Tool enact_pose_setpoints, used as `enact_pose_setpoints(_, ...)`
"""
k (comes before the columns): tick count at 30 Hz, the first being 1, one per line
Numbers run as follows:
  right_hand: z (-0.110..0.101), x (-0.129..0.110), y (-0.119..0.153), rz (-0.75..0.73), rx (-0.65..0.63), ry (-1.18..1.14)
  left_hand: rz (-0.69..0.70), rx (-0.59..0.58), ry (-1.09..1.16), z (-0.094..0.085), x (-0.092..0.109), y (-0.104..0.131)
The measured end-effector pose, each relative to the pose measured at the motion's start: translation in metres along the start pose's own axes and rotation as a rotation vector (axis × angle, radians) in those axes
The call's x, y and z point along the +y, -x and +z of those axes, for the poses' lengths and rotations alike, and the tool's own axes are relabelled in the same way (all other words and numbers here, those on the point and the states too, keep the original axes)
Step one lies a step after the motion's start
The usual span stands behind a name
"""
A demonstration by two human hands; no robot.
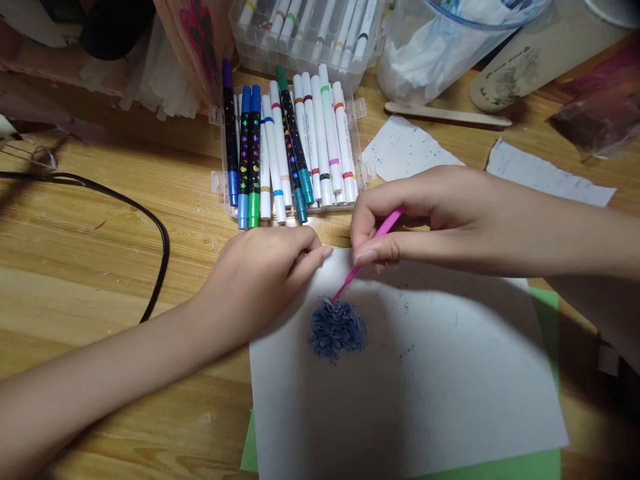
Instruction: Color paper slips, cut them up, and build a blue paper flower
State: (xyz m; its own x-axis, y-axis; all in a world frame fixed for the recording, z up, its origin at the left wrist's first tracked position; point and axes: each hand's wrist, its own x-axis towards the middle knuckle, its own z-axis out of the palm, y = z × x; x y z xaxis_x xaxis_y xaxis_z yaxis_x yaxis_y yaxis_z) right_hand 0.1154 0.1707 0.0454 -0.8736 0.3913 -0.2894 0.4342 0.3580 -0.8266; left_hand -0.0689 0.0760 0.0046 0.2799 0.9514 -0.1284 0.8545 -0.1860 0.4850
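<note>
Blue shaggy tuft (339,331) on white paper (425,400), met at its upper edge by the tip of a slim pink tool (387,225); the person's right hand (450,207) pinches this tool; the left hand (265,270), fingers curled closed, rests by the paper's upper left; green sheet (547,313) beneath; beyond, I see markers (255,153).

The wooden desk (195,193) carries small scattered specks (101,225). Directly on it lie a black cable (167,253) at left, a clear marker tray (360,108), a flat stick (447,115), two torn paper scraps (407,148), a clear tub (405,83) and, nearest, a green sheet (547,327) mostly under white paper (450,387).
</note>
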Motion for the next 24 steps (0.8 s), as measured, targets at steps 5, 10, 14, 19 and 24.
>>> enact_pose_setpoints(5, 0.0, 0.002, 0.001, -0.003, -0.029, -0.017, -0.003, 0.002, 0.002, 0.0, 0.0, 0.0)
enact_pose_setpoints(10, -0.002, 0.003, 0.001, -0.013, -0.047, 0.016, -0.006, 0.0, 0.001, 0.0, 0.0, 0.0)
enact_pose_setpoints(14, 0.0, -0.001, -0.003, -0.04, -0.043, 0.08, -0.012, -0.005, 0.004, -0.001, 0.001, -0.001)
enact_pose_setpoints(19, 0.009, -0.008, -0.004, -0.061, 0.035, 0.138, -0.05, -0.06, 0.044, -0.003, 0.002, -0.001)
enact_pose_setpoints(24, 0.01, -0.015, 0.002, -0.037, -0.014, 0.206, -0.036, -0.038, 0.034, -0.001, 0.001, 0.0)
